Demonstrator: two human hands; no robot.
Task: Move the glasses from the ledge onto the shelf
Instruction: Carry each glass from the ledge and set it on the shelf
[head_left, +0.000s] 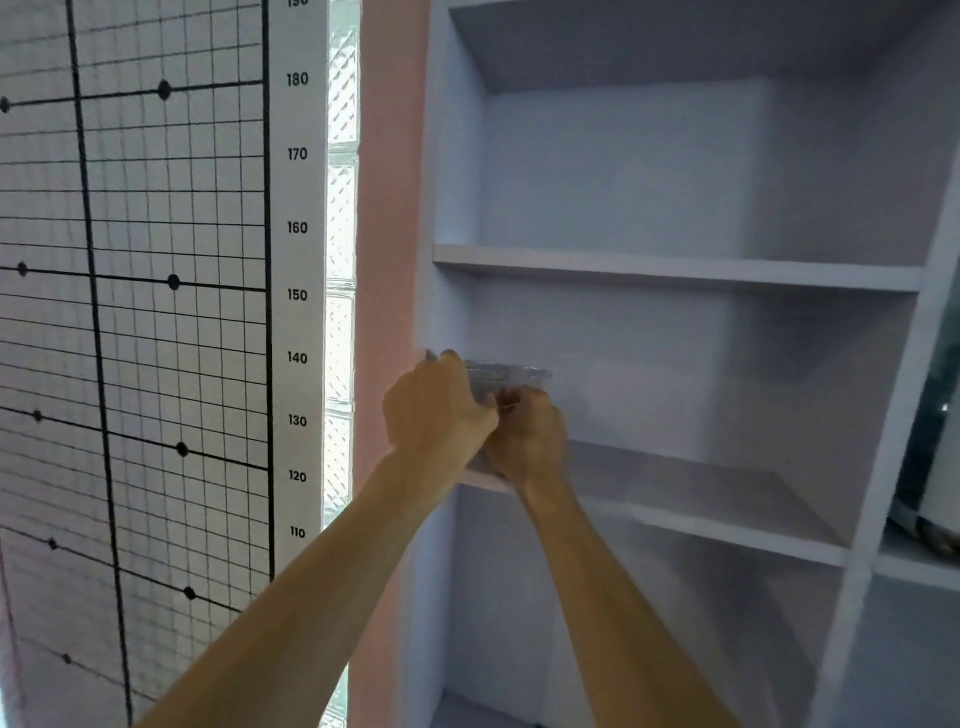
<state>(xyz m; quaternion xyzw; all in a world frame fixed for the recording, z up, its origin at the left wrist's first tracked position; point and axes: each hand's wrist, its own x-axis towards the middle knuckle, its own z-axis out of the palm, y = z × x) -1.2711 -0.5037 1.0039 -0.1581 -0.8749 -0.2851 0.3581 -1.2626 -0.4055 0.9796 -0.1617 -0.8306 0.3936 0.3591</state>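
Observation:
Both my hands are raised to the left end of the middle shelf board (701, 499) of a white shelf unit. My left hand (436, 415) and my right hand (530, 436) are closed side by side around clear glassware (511, 375). Only the glass rims show above my fingers, so I cannot tell whether it is one glass or two. The base is hidden behind my hands, and whether it rests on the board is unclear.
The shelf unit has an upper board (675, 270) with bare space above it and an open compartment below. A grid wall chart with a height scale (297, 291) is at left. Glass blocks (340, 338) and a pink wall strip stand between chart and shelf.

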